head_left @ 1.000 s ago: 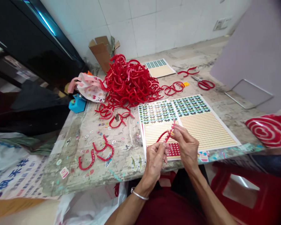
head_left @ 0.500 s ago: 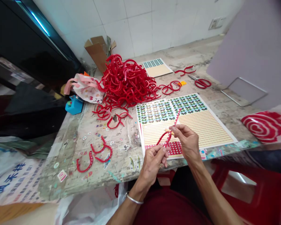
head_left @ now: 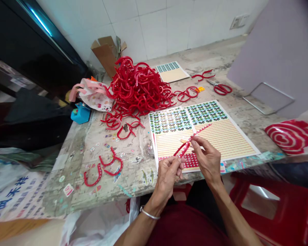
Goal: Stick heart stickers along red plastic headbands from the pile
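My left hand is closed on a thin red headband, its curved end showing above the fingers. A narrow red strip with white marks runs along the band, its free end sticking out to the upper right. My right hand pinches this strip with thumb and forefinger, close to the band. A small pale yellow piece shows beside those fingertips; I cannot make out what it is. Beneath both hands lie two printed sticker sheets, with green-blue pictures, yellow lined rows and red patterned rows.
A big heap of red headbands stands at the back. Two spotted headbands lie at the left. Red-handled scissors, a smaller sheet, a blue tape dispenser, a cardboard box and a red-white bag surround the work.
The strip's free end has swung down and to the right, from steep to a flatter slant. My right hand has shifted slightly right; my left hand keeps its hold on the headband.
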The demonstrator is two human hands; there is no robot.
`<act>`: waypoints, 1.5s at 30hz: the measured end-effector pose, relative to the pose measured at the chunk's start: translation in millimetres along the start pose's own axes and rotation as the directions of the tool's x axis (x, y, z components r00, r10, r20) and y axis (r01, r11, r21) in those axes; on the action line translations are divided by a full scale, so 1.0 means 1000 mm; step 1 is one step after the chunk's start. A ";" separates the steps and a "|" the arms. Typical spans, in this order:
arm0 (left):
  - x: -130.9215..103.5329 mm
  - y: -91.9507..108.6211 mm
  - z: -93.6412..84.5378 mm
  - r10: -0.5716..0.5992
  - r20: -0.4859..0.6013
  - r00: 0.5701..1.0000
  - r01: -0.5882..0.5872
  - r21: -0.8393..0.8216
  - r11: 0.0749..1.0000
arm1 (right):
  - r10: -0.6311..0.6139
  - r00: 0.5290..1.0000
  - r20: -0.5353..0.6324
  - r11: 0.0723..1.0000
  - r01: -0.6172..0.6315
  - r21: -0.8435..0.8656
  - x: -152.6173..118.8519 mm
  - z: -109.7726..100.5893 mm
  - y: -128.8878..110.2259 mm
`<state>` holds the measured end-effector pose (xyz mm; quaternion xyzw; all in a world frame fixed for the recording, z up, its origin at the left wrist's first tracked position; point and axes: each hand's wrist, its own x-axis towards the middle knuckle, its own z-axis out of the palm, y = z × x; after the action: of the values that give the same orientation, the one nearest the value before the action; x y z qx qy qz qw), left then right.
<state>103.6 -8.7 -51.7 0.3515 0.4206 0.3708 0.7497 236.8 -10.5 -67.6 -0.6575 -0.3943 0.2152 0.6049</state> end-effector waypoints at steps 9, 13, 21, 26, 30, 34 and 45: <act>0.002 -0.009 -0.004 0.026 -0.091 0.995 -0.012 0.148 0.989 | 0.135 0.972 0.191 0.987 -0.148 0.056 -0.008 -0.004 0.031; 0.005 -0.012 -0.007 0.094 -0.113 0.989 -0.057 0.290 0.955 | 0.128 0.965 0.229 0.980 -0.158 0.119 -0.010 0.000 0.028; 0.009 -0.019 -0.010 0.131 -0.131 0.983 -0.076 0.361 0.929 | 0.090 0.970 0.227 0.972 -0.135 0.192 -0.010 0.009 0.025; 0.011 -0.021 -0.009 0.119 -0.123 0.985 -0.062 0.390 0.919 | 0.029 0.984 0.176 0.999 -0.036 0.037 -0.015 0.006 0.013; 0.016 -0.018 -0.007 0.170 -0.160 0.972 -0.079 0.461 0.884 | -0.133 0.983 0.129 0.979 0.151 -0.138 -0.022 0.005 -0.004; 0.018 -0.020 -0.007 0.133 -0.129 0.983 -0.075 0.378 0.923 | -0.080 0.993 0.087 0.993 0.087 -0.079 -0.023 0.006 -0.007; 0.007 -0.015 -0.006 -0.021 0.050 0.999 0.020 0.016 1.000 | 0.163 0.965 0.205 0.961 -0.203 0.191 -0.014 0.004 0.008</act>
<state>104.7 -8.9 -69.4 0.3620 0.4082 0.3509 0.7611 227.4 -18.8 -78.9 -0.6005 -0.3618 0.3716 0.6086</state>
